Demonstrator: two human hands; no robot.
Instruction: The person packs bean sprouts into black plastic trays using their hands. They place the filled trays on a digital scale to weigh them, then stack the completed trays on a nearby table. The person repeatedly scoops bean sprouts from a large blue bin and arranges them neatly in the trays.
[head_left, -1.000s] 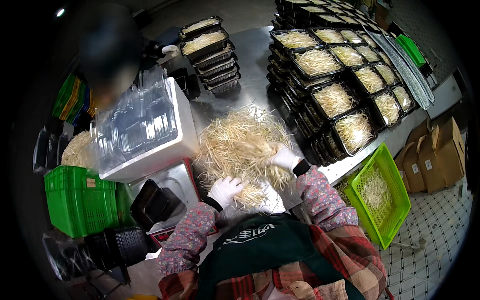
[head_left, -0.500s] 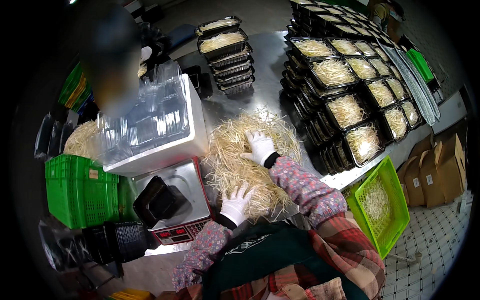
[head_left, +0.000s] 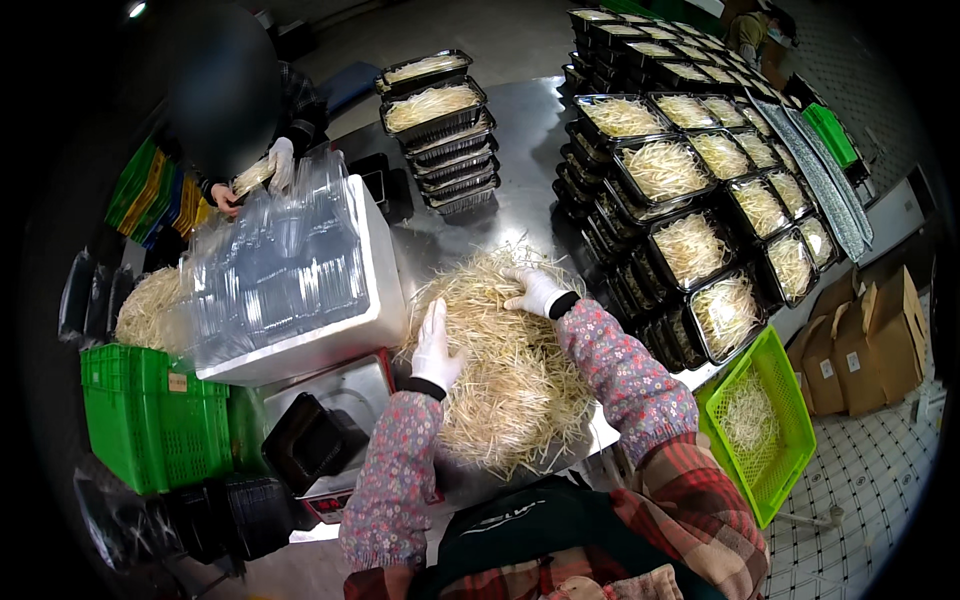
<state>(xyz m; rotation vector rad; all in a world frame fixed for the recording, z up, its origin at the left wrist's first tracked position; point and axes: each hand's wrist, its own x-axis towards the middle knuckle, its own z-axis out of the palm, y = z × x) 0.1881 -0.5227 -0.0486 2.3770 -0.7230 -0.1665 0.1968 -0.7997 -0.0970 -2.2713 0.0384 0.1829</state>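
Two white-gloved hands are resting on a heap of pale bean sprouts (head_left: 505, 375) lying on the steel table (head_left: 520, 190) in the head view. Left hand (head_left: 436, 345) is pressing flat, fingers together, at the heap's nine o'clock edge, gripping nothing. Right hand (head_left: 535, 290) is lying spread and loose at twelve o'clock, also closing on nothing. Stacked black trays (head_left: 690, 240) of sprouts are standing at two o'clock; a white box (head_left: 330, 335) of clear lids at ten o'clock; a green basket (head_left: 770, 430) at four o'clock.

Loose bean sprout heap (head_left: 510, 375) on steel table (head_left: 520, 190)
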